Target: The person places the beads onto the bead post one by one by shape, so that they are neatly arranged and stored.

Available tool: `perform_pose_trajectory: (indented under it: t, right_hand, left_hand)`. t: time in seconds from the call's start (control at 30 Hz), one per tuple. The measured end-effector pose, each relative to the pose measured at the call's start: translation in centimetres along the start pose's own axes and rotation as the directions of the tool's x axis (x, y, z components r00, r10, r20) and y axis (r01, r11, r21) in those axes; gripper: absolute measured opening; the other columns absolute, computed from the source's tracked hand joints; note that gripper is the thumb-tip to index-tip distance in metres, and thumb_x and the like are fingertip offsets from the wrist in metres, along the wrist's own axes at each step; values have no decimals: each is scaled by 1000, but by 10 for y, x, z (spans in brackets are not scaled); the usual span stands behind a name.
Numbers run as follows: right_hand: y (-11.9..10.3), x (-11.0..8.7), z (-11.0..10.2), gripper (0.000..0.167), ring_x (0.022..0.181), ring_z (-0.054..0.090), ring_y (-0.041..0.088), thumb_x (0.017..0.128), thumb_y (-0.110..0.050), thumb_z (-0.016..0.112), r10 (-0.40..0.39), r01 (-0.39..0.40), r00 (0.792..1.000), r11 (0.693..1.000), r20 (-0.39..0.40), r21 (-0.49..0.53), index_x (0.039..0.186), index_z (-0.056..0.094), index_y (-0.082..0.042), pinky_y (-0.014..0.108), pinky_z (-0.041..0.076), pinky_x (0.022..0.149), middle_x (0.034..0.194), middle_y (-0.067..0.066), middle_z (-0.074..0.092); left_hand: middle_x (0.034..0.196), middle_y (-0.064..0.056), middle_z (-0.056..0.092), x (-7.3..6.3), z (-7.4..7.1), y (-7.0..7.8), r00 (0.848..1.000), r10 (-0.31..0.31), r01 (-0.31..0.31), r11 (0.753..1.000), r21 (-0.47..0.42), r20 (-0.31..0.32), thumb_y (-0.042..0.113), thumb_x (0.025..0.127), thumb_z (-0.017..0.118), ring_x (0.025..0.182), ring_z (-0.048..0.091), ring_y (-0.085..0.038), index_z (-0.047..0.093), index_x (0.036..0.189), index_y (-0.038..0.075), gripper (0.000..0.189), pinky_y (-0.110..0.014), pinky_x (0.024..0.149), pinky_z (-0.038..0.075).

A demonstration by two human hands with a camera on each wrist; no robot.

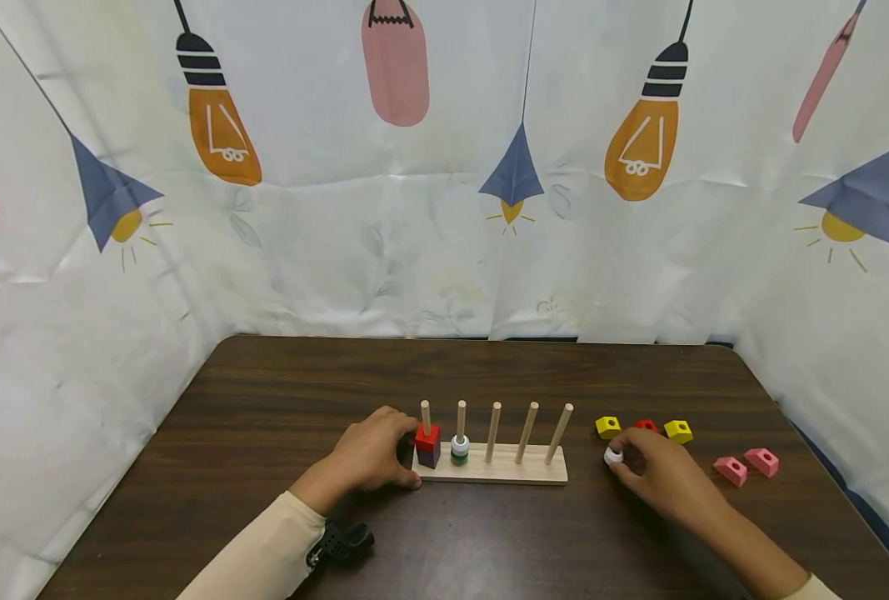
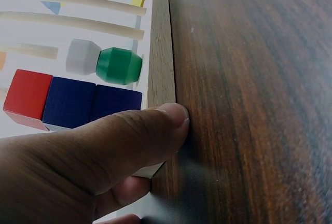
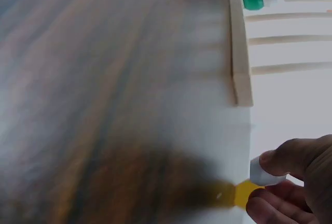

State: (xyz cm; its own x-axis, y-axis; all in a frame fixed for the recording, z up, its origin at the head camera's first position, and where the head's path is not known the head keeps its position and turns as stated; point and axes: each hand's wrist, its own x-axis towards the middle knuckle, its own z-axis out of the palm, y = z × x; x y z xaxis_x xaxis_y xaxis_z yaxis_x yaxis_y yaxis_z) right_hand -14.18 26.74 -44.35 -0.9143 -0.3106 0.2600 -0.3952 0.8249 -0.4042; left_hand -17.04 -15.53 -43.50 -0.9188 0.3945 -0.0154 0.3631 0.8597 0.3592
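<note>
A wooden peg stand (image 1: 515, 473) with upright dowels sits mid-table. My left hand (image 1: 372, 452) grips its left end, the thumb along the front edge. On the leftmost dowel a red cube (image 1: 427, 437) tops two dark blue cubes (image 2: 70, 102). The second dowel carries a white bead (image 2: 83, 57) above a green bead (image 2: 119, 66). To the right of the stand, my right hand (image 1: 665, 471) pinches another white bead (image 3: 267, 173) between thumb and fingers, near the yellow and red blocks. The other dowels are bare.
Two yellow blocks (image 1: 678, 431) and a red block (image 1: 645, 425), partly hidden by the right hand, lie at the right. Beyond them are two pink blocks (image 1: 761, 461). A printed white curtain (image 1: 429, 250) hangs behind the brown table (image 1: 302, 375).
</note>
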Motion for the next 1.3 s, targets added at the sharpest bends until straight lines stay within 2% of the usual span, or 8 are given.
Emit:
perform_pose_trajectory:
  t: [0.17,0.4,0.63,0.77,0.87,1.0,1.3]
  right_hand:
    - [-10,8,-3,27,83,65,11,79,-5,87,-69,68,997,997,-45,-18,96,68,-13,35,56,72,93,-7,67]
    - [-30,14,-17,31,80,69,16,77,2,86,-113,120,987,991,-116,55,99,69,-10,37,58,69,96,-4,67]
    - [-45,18,-33,38,78,64,6,76,1,88,-204,222,954,973,-219,60,103,68,-16,25,54,66,99,-10,68]
    - [-52,24,-39,37,78,67,8,77,-2,88,-209,234,945,970,-253,70,104,68,-17,16,51,67,98,-10,69]
    - [-56,29,-43,39,79,68,9,76,-1,89,-234,259,930,964,-284,56,106,68,-14,12,48,68,99,-8,69]
    - [-61,33,-49,41,80,67,9,76,0,88,-268,297,912,954,-310,49,109,68,-13,12,47,67,101,-8,68]
    - [-77,41,-57,42,80,66,8,76,4,86,-311,364,892,924,-327,116,110,68,-12,16,51,74,102,-9,67]
  left_hand:
    - [119,-1,67,0,0,0,1000,-14,14,1000,3,3,37,64,97,118,57,-23,70,122,14,68,-56,85,51]
    - [118,-1,67,0,1,1,1000,-12,12,1000,2,3,37,64,97,117,57,-23,70,121,16,66,-56,85,51]
    - [119,-1,66,1,1,0,1000,-8,8,1000,9,6,38,64,97,119,57,-23,70,123,15,68,-56,85,51]
    - [120,-1,66,2,2,-1,1000,-15,15,1000,9,10,39,64,97,119,57,-23,70,124,15,70,-56,86,51]
    - [120,-1,67,2,2,-2,1000,-12,12,1000,10,11,39,65,97,119,57,-23,70,125,14,71,-56,86,51]
    - [119,-1,67,3,3,-3,1000,-9,9,1000,11,10,39,65,97,117,57,-23,70,124,14,70,-55,86,51]
    - [116,0,67,2,2,-2,1000,-7,7,1000,4,6,38,64,97,116,57,-22,71,121,16,66,-55,84,51]
